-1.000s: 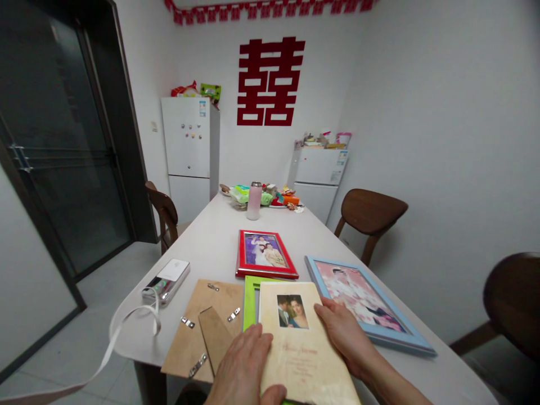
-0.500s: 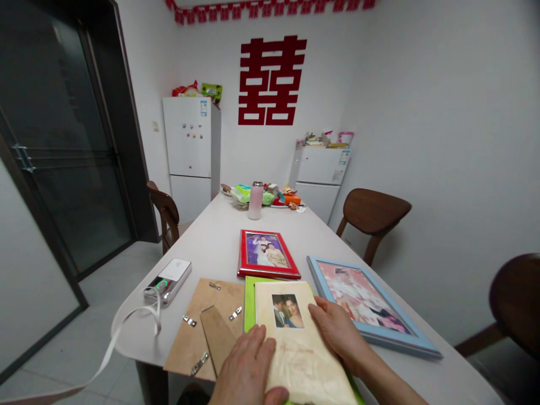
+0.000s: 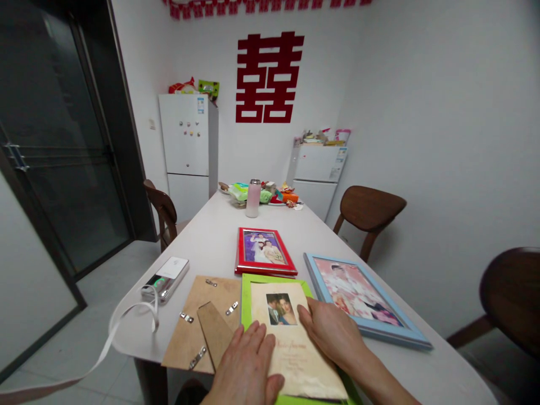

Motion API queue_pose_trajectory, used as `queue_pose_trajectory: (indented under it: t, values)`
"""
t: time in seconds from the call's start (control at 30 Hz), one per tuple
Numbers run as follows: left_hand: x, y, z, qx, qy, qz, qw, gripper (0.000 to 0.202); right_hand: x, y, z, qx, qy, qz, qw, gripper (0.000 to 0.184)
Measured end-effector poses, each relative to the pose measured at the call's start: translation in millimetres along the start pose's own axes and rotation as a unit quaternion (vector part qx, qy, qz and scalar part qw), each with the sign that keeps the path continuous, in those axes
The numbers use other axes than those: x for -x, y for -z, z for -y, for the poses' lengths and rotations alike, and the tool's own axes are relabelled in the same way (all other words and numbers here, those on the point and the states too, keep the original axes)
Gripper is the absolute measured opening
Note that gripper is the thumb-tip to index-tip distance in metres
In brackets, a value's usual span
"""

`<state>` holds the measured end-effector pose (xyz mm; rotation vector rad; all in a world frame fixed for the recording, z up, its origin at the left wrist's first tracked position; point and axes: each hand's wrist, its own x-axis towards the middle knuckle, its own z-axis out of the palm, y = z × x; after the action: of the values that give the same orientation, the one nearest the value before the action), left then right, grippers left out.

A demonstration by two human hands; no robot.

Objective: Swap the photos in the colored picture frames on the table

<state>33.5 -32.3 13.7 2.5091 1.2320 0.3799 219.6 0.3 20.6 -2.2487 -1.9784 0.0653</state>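
Head view: the printed sheet (image 3: pixel 301 368) lies over the opening of the green frame (image 3: pixel 247 306), at the near end of the bench (image 3: pixel 206 242). Left hand (image 3: pixel 250 365) rests on the sheet's left side, fingers extended, not gripping; right hand (image 3: pixel 331 332) touches its right edge, fingers bent, any pinch undeterminable. Space is tight: wooden backing board (image 3: pixel 179 343) at left, partly hidden by the left hand, red frame (image 3: pixel 288 265) just beyond, blue frame (image 3: pixel 396 331) right. Strapped device (image 3: pixel 171 275) lies far left; pink bottle (image 3: pixel 253 201) stands farther back.
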Motion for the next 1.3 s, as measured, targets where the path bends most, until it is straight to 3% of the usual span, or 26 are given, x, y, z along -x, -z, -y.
queue_pose_trajectory:
  t: [0.13,0.2,0.3,0.47,0.53,0.6,0.73,0.8,0.93,1.03,1.1,1.17,1.3]
  values:
    - [14,2.4,14,-0.027,-0.077,-0.069,0.994,0.046,0,3,4,0.027,-0.004,-0.001,1.000,0.039]
    - [26,7.4,28,-0.043,-0.082,-0.101,0.991,0.046,1,4,4,0.035,-0.003,0.003,0.999,0.039]
    - [45,18.4,52,-0.058,-0.017,-0.107,0.992,0.050,0,3,3,0.051,-0.006,0.005,0.999,0.034]
    - [67,34.3,79,-0.066,0.108,-0.047,0.991,0.071,1,5,8,0.040,-0.002,-0.012,0.999,0.033]
    - [68,36.4,84,-0.069,0.142,-0.026,0.987,0.074,8,9,20,-0.014,0.026,-0.021,0.999,0.035]
    - [67,35.4,88,-0.070,0.159,-0.026,0.984,0.071,20,11,40,-0.087,0.098,-0.016,0.991,0.036]
    - [64,27.3,99,-0.069,0.140,-0.066,0.985,0.060,45,1,91,-0.157,0.241,0.012,0.958,0.052]
    - [64,23.8,106,-0.069,0.122,-0.094,0.986,0.058,51,-9,111,-0.162,0.257,0.015,0.952,0.061]
    - [68,24.2,116,-0.078,0.051,-0.178,0.980,0.055,52,-17,127,-0.209,0.248,0.001,0.946,0.053]
    - [70,27.8,108,-0.094,-0.013,-0.252,0.963,0.058,52,-5,115,-0.244,0.271,-0.026,0.931,0.053]
    - [66,27.2,93,-0.098,-0.043,-0.266,0.958,0.059,53,6,96,-0.232,0.285,-0.035,0.929,0.050]
    - [58,22.2,74,-0.087,-0.061,-0.238,0.966,0.057,56,12,70,-0.207,0.281,-0.029,0.937,0.046]
    - [31,4.0,31,-0.055,-0.070,-0.110,0.990,0.053,62,12,14,-0.170,0.234,-0.005,0.957,0.042]
